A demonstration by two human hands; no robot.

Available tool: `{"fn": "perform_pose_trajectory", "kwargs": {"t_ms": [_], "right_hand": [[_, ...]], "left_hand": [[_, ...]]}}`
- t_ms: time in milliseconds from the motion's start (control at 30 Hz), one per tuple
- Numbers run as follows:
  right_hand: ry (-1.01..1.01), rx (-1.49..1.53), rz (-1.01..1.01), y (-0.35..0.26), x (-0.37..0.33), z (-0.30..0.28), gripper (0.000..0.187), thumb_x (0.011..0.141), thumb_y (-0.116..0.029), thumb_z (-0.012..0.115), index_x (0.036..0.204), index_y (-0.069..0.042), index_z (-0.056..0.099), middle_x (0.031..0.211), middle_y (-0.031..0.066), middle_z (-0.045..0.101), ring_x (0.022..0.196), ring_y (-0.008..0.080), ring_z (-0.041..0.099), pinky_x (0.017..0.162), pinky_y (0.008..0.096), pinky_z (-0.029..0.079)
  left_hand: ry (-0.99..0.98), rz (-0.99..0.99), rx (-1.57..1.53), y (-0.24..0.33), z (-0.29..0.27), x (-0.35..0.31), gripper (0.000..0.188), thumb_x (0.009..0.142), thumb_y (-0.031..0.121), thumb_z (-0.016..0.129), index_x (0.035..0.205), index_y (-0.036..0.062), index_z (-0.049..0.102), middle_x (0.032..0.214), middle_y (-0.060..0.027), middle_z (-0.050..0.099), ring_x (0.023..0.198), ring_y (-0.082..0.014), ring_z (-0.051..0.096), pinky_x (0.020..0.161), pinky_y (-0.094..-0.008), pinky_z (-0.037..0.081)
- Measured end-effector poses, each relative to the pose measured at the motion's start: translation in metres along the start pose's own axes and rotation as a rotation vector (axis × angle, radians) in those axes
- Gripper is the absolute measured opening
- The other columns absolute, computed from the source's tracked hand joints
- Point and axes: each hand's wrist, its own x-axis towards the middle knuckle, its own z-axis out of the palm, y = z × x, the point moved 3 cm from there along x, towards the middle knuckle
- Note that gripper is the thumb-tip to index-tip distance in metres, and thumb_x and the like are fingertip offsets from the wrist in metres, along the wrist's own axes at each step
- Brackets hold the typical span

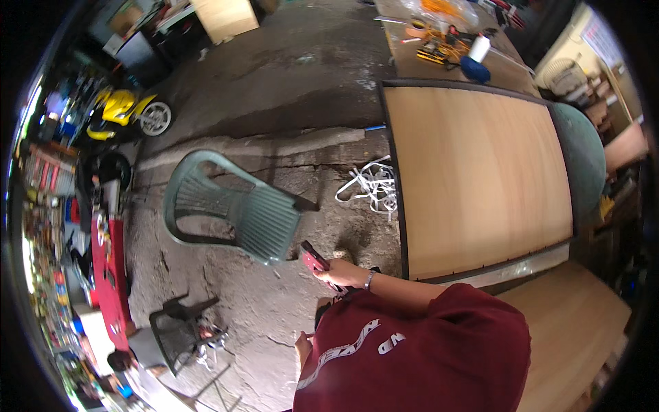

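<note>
My right hand [347, 272] is closed around a red hand tool [314, 258] with a dark end, shaped somewhat like a staple gun. It is held out in front of my maroon shirt, and a metal band circles that wrist. Only part of my left hand [302, 345] shows beside the shirt; its fingers are too hidden to read. To the right of my right hand lies a large wooden panel [480, 182] in a dark frame. A green plastic chair [264, 220] stands on the floor just beyond the tool.
White strapping [371, 185] lies tangled on the floor against the frame. Behind it, a workbench [425, 72] carries cords, a white bottle and tools. At left are a yellow motorbike [120, 108], a long red surface [110, 275], a dark chair [178, 329] and another person [141, 353].
</note>
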Motion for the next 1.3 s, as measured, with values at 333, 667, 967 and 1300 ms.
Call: {"fn": "perform_pose_trajectory", "kwargs": {"t_ms": [333,667,967,1300], "right_hand": [[0.484,0.177,-0.122,-0.081,0.044,-0.095,0.07,0.089,-0.059,0.064,0.109,0.007,0.06,0.082,0.0178,0.067,0.075,0.0272,0.066,0.069,0.0392,0.051],[0.957,0.03,-0.086,-0.14,0.107,-0.199,0.063,0.076,-0.037,0.074,0.113,0.011,0.056,0.108,0.0295,0.061,0.104,0.0429,0.061,0.093,0.0457,0.049],[1.051,-0.029,-0.132,-0.238,0.153,-0.316,0.083,0.074,-0.042,0.076,0.131,0.01,0.047,0.123,0.0282,0.052,0.117,0.0416,0.053,0.102,0.0455,0.043],[1.114,0.285,-0.337,-0.226,0.126,-0.403,0.043,0.096,-0.036,0.064,0.118,0.001,0.064,0.102,0.0182,0.07,0.09,0.0275,0.069,0.083,0.0386,0.054]], "left_hand": [[-0.342,-0.151,-0.548,0.181,-0.077,0.247,0.051,0.102,0.052,0.048,0.107,0.0061,0.07,0.065,0.0009,0.058,0.052,-0.0102,0.054,0.051,-0.0265,0.045],[-1.313,0.299,-0.669,0.556,-0.045,0.318,0.084,0.093,0.067,0.052,0.151,0.0085,0.037,0.147,-0.0067,0.048,0.136,-0.0228,0.045,0.111,-0.0404,0.037],[-1.434,0.108,-0.83,0.696,-0.034,0.419,0.081,0.091,0.055,0.065,0.151,0.0093,0.035,0.15,-0.0087,0.044,0.136,-0.0235,0.046,0.115,-0.0406,0.035],[-1.113,0.656,-0.551,0.857,-0.022,0.443,0.096,0.071,0.035,0.081,0.147,0.0094,0.029,0.134,-0.0104,0.045,0.124,-0.0242,0.046,0.107,-0.0402,0.039]]}}
